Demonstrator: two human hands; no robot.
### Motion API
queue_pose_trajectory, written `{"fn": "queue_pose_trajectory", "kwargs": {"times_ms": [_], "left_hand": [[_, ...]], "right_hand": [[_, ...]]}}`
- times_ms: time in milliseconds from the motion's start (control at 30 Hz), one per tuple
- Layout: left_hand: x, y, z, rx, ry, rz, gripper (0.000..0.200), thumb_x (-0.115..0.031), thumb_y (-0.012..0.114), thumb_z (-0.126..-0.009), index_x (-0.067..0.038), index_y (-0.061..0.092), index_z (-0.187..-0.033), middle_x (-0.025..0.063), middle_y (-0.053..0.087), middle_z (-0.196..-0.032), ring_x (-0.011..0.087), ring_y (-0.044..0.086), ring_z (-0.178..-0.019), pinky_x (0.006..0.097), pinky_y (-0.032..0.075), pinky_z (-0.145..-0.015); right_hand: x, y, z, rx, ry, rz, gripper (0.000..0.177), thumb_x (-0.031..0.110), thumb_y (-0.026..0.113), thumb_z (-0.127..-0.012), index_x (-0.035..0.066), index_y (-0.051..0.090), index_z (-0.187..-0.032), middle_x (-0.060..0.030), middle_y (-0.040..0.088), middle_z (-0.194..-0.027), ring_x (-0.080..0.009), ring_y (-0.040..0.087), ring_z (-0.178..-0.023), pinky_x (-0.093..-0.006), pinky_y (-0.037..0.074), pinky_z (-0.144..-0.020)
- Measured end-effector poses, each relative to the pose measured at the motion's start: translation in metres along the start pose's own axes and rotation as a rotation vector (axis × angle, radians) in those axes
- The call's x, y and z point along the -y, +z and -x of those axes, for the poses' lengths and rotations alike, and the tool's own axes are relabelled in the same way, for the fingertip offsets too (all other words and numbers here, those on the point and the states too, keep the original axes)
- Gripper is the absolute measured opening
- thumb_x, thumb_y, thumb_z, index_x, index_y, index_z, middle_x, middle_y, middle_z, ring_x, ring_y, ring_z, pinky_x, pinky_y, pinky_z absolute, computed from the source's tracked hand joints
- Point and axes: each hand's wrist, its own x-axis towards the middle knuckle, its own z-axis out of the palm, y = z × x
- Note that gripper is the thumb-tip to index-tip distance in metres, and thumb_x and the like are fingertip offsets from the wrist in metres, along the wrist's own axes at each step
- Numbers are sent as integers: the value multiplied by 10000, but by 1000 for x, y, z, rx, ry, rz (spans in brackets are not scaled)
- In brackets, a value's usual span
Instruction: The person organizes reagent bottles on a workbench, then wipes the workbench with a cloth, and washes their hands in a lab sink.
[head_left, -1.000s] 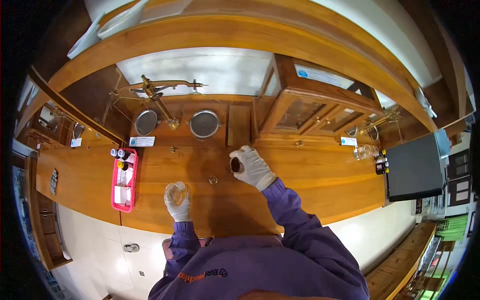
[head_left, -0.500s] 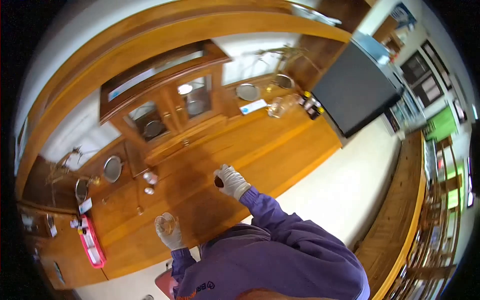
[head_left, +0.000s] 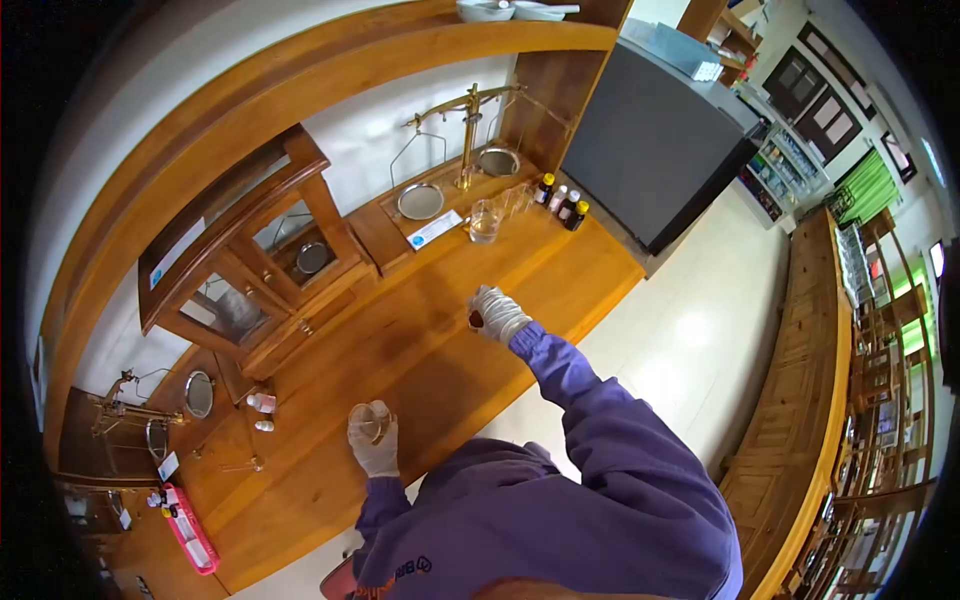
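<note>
My left hand, in a white glove, is closed around a small clear glass beaker over the front part of the wooden table. Farther right and deeper over the table, my gloved right hand grips a small dark brown bottle, which its fingers partly cover. What is inside the beaker cannot be made out. Beyond my right hand a larger glass beaker stands on the tabletop, beside several small bottles with yellow or pale caps.
Brass balances with round pans stand at the back right and far left. A glass-fronted wooden cabinet sits between them. Small white bottles and a pink tray are on the left. A dark grey refrigerator-like box borders the right end.
The view has turned right. Both hands have shifted right along the table, the left still holding the beaker and the right the dark bottle.
</note>
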Motion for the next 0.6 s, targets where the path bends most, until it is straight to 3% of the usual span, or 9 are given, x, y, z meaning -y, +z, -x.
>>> {"fn": "queue_pose_trajectory", "kwargs": {"times_ms": [67, 100, 200, 300, 400, 500, 600], "left_hand": [[-19, 22, -7, 20, -59, 110, 394, -24, 706, -626, -46, 521, -973, 60, 565, -910, 172, 564, -823, 307, 475, -736], [-8, 28, -11, 12, 11, 14, 402, -36, 713, -618, -45, 521, -971, 64, 567, -906, 174, 566, -822, 302, 474, -730], [16, 43, -17, -21, 136, -210, 409, -63, 727, -600, -42, 526, -956, 75, 572, -894, 183, 571, -817, 296, 471, -713], [8, 71, -23, -61, 99, -221, 386, -62, 723, -591, -37, 534, -927, 77, 575, -887, 191, 574, -800, 297, 472, -698], [25, 101, -22, -136, 74, -198, 382, -56, 720, -587, -33, 533, -919, 77, 575, -881, 193, 576, -780, 293, 475, -681], [20, 136, -24, -190, 140, -327, 398, -89, 727, -586, -29, 528, -925, 85, 574, -873, 206, 576, -775, 299, 474, -682], [14, 173, -27, -192, 131, -384, 386, -132, 732, -587, -29, 539, -906, 91, 580, -859, 220, 577, -786, 307, 472, -692]], "right_hand": [[-19, -13, -17, 88, 0, -53, 286, 200, 685, -587, 102, 584, -836, -140, 541, -871, -322, 536, -819, -387, 465, -709], [-26, -16, -21, 137, 6, -91, 291, 203, 687, -585, 100, 583, -837, -141, 543, -872, -323, 539, -817, -387, 467, -706], [-42, -33, -33, -37, -149, 27, 267, 204, 682, -598, 97, 581, -820, -135, 551, -856, -326, 552, -785, -378, 477, -676], [-63, -16, -69, -80, -55, -59, 205, 177, 643, -626, 100, 575, -803, -126, 555, -827, -332, 558, -732, -373, 481, -652], [-83, -16, -102, 6, -332, 210, 115, 149, 585, -677, 114, 569, -785, -105, 560, -810, -311, 572, -706, -385, 477, -604], [-95, -9, -134, -62, -487, 470, 73, 155, 533, -721, 128, 568, -779, -83, 551, -782, -261, 575, -691, -389, 461, -553], [-111, 5, -159, -176, -568, 484, 88, 168, 492, -750, 146, 573, -778, -58, 525, -761, -215, 554, -690, -363, 451, -537]]}}
